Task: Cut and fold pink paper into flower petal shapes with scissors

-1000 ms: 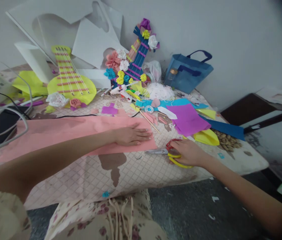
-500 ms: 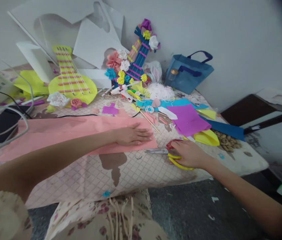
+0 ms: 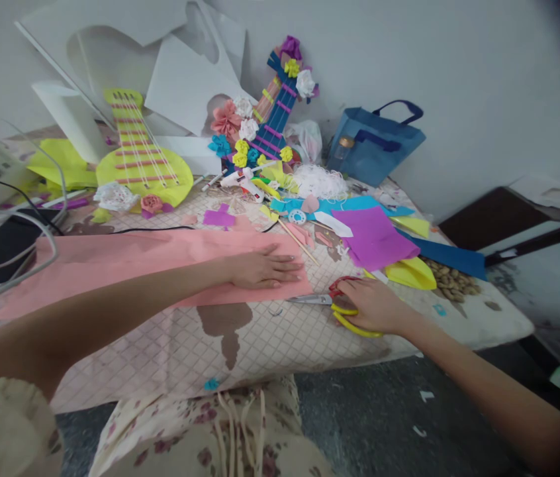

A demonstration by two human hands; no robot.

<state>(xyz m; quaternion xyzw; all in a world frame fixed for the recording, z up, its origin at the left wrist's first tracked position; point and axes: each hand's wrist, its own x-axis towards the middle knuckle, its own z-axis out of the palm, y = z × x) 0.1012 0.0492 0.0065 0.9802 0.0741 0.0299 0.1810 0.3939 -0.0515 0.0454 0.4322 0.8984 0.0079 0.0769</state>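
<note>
A long sheet of salmon-pink crepe paper (image 3: 126, 255) lies across the table. My left hand (image 3: 263, 268) rests flat on its right end, fingers stretched out to the right. Just right of the sheet's lower right corner, my right hand (image 3: 372, 303) has its fingers on the red and yellow handles of the scissors (image 3: 317, 299). The blades point left along the sheet's near edge; I cannot tell whether they touch the paper. A folded purple sheet (image 3: 376, 237) lies beyond my right hand.
A yellow paper guitar (image 3: 143, 169) and a flower-covered blue guitar (image 3: 275, 122) stand at the back. A glue gun (image 3: 245, 182), white shredded strands (image 3: 320, 182) and a thin stick (image 3: 300, 242) lie mid-table. A blue bag (image 3: 374, 146) stands against the wall; nuts (image 3: 451, 281) lie at right.
My right hand and the scissors have shifted very slightly left. My left hand stays flat on the pink sheet.
</note>
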